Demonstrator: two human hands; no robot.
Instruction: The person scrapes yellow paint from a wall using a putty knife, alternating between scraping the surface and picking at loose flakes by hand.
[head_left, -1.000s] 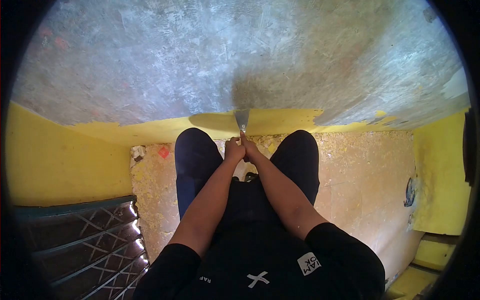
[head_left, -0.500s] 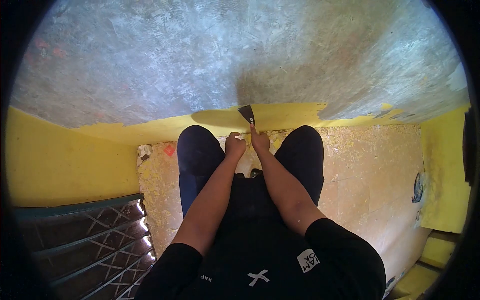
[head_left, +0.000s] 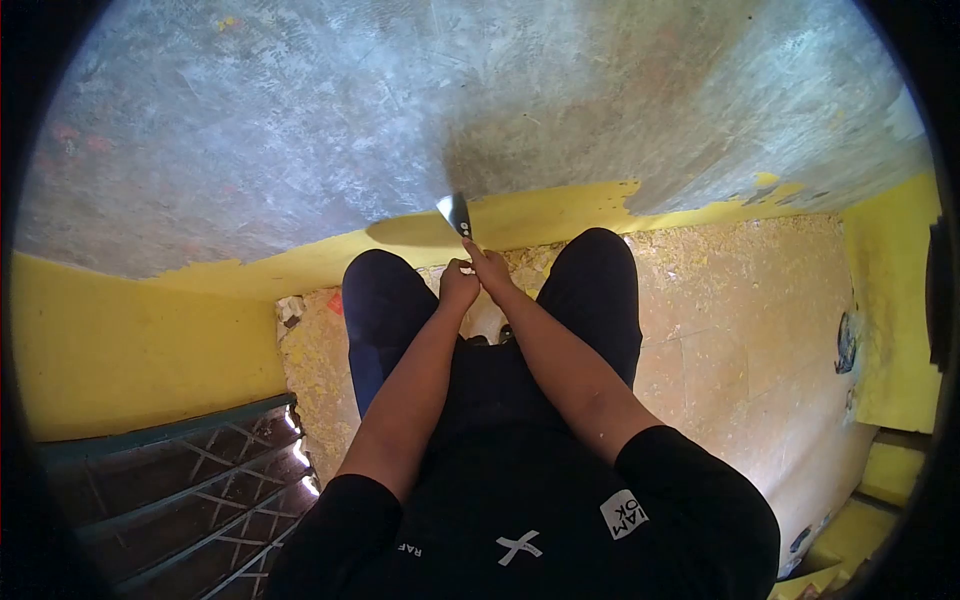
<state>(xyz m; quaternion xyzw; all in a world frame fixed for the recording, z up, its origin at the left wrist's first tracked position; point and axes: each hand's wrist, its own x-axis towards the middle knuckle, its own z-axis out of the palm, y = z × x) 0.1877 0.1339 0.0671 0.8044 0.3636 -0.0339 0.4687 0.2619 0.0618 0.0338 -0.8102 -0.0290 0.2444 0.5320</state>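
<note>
My right hand (head_left: 488, 268) is closed round the handle of a scraper (head_left: 457, 217), whose wide metal blade points up at the wall. The blade is at the border between the bare grey wall (head_left: 300, 130) and a strip of yellow paint (head_left: 530, 212). Just left of it, my left hand (head_left: 458, 284) is closed with its fingers curled, close against my right hand. Whether it holds anything is too small to make out.
My bent knees stand on both sides of my hands. Paint flakes lie on the tiled floor (head_left: 720, 340). A dark slatted shutter (head_left: 190, 490) is at the lower left, a dark bundle (head_left: 846, 343) at the right wall, and a red piece (head_left: 335, 305) near the left corner.
The scraper has moved left and its blade has tilted, now catching the light. My right hand has moved left with it, closer to my left hand. The view has shifted slightly.
</note>
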